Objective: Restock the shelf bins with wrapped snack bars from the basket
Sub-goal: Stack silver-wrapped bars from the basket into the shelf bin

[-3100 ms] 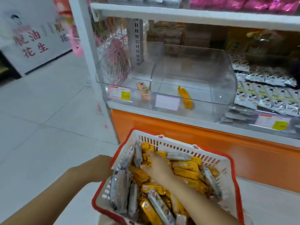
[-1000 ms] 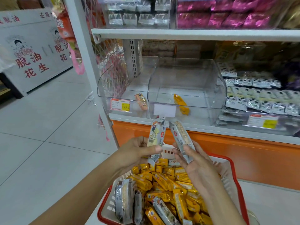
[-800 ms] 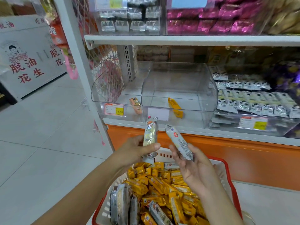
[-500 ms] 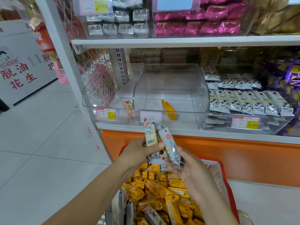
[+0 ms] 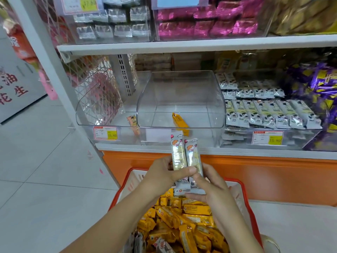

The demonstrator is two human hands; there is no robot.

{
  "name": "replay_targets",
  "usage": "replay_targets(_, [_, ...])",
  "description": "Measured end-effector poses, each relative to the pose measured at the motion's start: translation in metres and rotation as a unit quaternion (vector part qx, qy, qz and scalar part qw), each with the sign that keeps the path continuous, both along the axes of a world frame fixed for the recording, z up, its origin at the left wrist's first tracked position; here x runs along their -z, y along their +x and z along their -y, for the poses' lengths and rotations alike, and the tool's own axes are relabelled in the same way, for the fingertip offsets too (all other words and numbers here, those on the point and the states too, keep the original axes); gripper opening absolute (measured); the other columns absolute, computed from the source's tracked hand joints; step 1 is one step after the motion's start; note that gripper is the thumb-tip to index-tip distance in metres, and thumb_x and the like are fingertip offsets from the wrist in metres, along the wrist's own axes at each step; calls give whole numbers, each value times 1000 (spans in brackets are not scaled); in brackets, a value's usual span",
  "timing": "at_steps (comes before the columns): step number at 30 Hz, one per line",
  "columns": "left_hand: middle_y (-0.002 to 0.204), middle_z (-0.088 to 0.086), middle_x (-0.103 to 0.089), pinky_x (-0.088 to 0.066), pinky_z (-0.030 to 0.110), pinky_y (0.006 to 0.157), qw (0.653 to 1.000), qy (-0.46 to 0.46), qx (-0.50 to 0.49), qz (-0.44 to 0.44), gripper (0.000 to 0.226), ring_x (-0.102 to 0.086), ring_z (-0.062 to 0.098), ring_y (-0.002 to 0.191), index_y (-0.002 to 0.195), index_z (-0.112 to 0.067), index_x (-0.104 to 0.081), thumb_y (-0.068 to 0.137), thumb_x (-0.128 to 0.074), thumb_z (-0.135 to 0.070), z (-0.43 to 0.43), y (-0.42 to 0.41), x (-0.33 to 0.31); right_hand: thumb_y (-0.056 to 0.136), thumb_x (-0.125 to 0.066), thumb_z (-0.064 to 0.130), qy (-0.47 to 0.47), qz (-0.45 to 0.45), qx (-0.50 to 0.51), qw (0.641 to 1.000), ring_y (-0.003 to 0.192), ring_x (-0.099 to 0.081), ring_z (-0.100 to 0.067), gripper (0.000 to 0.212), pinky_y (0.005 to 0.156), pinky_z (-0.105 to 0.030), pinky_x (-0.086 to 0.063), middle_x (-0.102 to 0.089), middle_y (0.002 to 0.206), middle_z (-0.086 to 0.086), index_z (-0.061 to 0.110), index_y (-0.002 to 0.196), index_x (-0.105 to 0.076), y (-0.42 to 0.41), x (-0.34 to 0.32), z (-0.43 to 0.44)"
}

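Note:
Two white-wrapped snack bars point(image 5: 186, 156) stand upright side by side above the red basket point(image 5: 242, 187). My left hand point(image 5: 162, 174) grips them, thumb across the front of both. My right hand point(image 5: 209, 187) pinches their lower ends from the right. The basket below holds several yellow wrapped bars point(image 5: 182, 220) and a few grey ones. Straight ahead on the shelf stands a clear middle bin point(image 5: 182, 88) with one yellow bar point(image 5: 179, 123) in it. The clear left bin point(image 5: 98, 110) holds one orange bar point(image 5: 134, 123).
To the right, a bin of white cartoon bars point(image 5: 269, 114) is stocked in rows, with purple sweets point(image 5: 317, 88) beyond. The upper shelf point(image 5: 182, 45) carries silver and pink packets. An orange base panel point(image 5: 273, 176) runs under the shelf. Tiled floor lies to the left.
My hands have brought the two white bars together from a spread V into a neat upright pair, raised toward the shelf. The view has moved closer to the bins.

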State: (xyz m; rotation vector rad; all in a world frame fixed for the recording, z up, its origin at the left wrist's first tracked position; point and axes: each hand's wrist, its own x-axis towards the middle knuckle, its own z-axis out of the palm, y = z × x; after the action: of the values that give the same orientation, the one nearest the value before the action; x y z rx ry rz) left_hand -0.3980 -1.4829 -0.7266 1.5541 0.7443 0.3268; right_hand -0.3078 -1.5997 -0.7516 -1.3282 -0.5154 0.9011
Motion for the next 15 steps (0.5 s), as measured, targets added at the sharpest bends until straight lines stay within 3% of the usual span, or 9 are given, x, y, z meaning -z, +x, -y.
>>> replay_targets(5, [101,-2,-74,-54,32,90,1000,-5,16,0,45,-69,13,95,112,-17,-68,70,-80,-29,1,9,-2,86,-59,28,33,24,44,998,87,-69,-10,35,57,-32,-58,-68,104,-2,23,120,-57,10,-5,5])
replay_targets(9, [99,-2,-74,-55,29,85,1000,1,10,9,41,-70,12,92,111,-15,-68,73,-80,-23,2,16,-7,81,-59,30,71,80,90,990,82,-67,-9,31,54,-29,-56,-71,95,2,16,109,-56,12,-5,7])
replay_targets(13, [98,-7,-74,-51,20,71,1000,19,7,11,45,-69,6,90,109,-24,-68,68,-76,-41,11,22,-14,80,-58,30,94,103,115,984,69,-61,-4,27,44,-22,-46,-71,95,8,15,102,-53,14,-5,7])
replay_targets(15, [99,-7,-73,-53,25,74,1000,10,10,5,44,-68,8,93,109,-28,-68,68,-74,-46,13,26,-16,81,-58,32,95,105,137,980,73,-61,-4,26,45,-20,-45,-70,96,9,19,103,-55,15,-5,7])
